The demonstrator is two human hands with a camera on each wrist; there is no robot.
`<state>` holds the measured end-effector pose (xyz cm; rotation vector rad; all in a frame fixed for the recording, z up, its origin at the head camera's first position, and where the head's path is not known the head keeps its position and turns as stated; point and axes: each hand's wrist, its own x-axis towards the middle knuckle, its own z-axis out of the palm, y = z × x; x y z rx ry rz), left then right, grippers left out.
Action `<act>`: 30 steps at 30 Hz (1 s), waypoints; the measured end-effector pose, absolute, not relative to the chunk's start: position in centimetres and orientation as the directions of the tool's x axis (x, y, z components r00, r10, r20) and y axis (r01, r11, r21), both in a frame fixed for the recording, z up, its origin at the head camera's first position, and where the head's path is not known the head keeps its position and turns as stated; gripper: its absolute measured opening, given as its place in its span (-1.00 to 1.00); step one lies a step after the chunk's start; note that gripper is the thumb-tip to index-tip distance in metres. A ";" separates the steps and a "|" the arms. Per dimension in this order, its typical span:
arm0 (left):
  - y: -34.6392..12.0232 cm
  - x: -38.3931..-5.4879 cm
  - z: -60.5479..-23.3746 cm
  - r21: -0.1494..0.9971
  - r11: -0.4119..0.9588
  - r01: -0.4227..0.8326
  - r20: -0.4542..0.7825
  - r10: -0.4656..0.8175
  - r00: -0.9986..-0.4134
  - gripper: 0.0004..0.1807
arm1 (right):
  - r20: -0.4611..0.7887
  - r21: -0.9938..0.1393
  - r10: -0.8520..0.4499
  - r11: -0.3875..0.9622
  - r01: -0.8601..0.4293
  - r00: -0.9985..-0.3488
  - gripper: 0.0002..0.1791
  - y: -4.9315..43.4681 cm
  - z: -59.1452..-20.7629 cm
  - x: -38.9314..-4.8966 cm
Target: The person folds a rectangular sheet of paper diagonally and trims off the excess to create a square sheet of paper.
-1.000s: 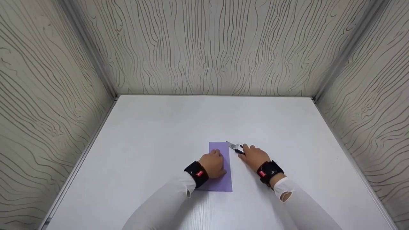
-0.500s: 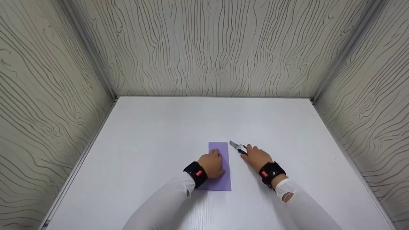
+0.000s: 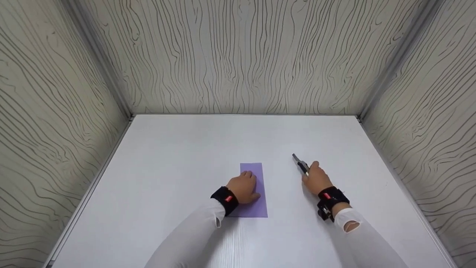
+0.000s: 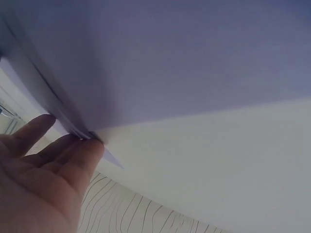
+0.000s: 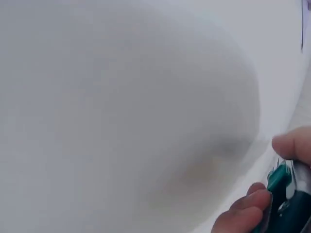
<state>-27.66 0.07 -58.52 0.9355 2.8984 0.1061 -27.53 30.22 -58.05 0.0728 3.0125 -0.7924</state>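
A purple sheet of paper (image 3: 259, 190) lies on the white table in front of the person. The left hand (image 3: 242, 187) rests on it, fingertips pressing near its far half. Up close in the left wrist view, the fingers (image 4: 80, 160) extend fairly straight against the paper (image 4: 184, 58), where a dark crease or edge runs. To the right of the sheet and apart from it, the right hand (image 3: 317, 178) grips a utility knife (image 3: 300, 163) with its silver blade end pointing away to the far left. Thumb and fingers close round its teal and dark handle (image 5: 284, 194) in the right wrist view.
The white tabletop (image 3: 178, 149) is bordered by wood-grain panels (image 3: 238, 56) at the back and both sides. Black straps (image 3: 225, 198) wrap both wrists, below white sleeves (image 3: 186, 234).
My right hand has carried the utility knife rightward, away from the paper's far right corner, and turned its blade further away from me. The left hand stays on the paper.
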 end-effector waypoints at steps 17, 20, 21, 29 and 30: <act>-3.7 -27.2 -57.0 0.097 0.752 0.651 0.013 0.654 -0.757 -0.56 | 0.035 -0.506 0.111 0.859 0.078 -0.993 -0.64 33.9 -57.9 -27.1; -4.9 -26.9 -56.8 0.116 0.746 0.656 0.012 0.659 -0.752 -0.61 | 0.036 -0.523 0.132 0.847 0.094 -0.991 -0.62 34.4 -57.7 -27.2; -5.2 -26.8 -56.8 0.122 0.744 0.657 0.016 0.661 -0.750 -0.63 | 0.037 -0.531 0.146 0.841 0.105 -0.989 -0.61 34.6 -57.7 -27.2; -7.1 -24.3 -57.1 0.145 0.742 0.655 0.012 0.660 -0.751 -0.61 | 0.111 -0.519 0.218 0.845 0.130 -0.970 -0.63 35.9 -58.6 -27.1; -7.2 -23.9 -57.0 0.141 0.745 0.652 0.006 0.658 -0.753 -0.59 | 0.116 -0.511 0.219 0.849 0.131 -0.969 -0.64 36.0 -58.7 -27.1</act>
